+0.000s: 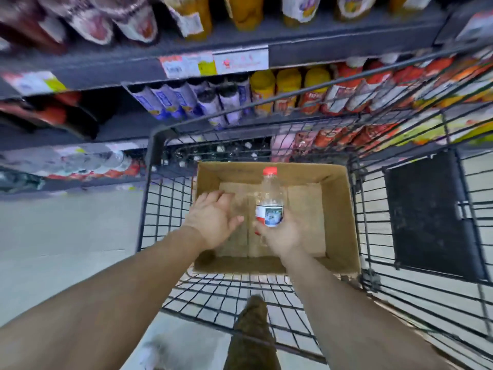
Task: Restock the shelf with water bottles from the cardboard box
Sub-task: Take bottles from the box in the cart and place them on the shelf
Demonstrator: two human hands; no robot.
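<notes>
Where right hand (280,236) grips: water bottle (269,201).

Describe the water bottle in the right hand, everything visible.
The water bottle is clear plastic with a red cap and a white label carrying a red band and a bluish picture. It looks sealed. It stands roughly upright, cap tilted away from the camera, above the open cardboard box in the cart. The right hand grips its lower part, fingers curled round below the label. The left hand is open beside it, not touching.
</notes>
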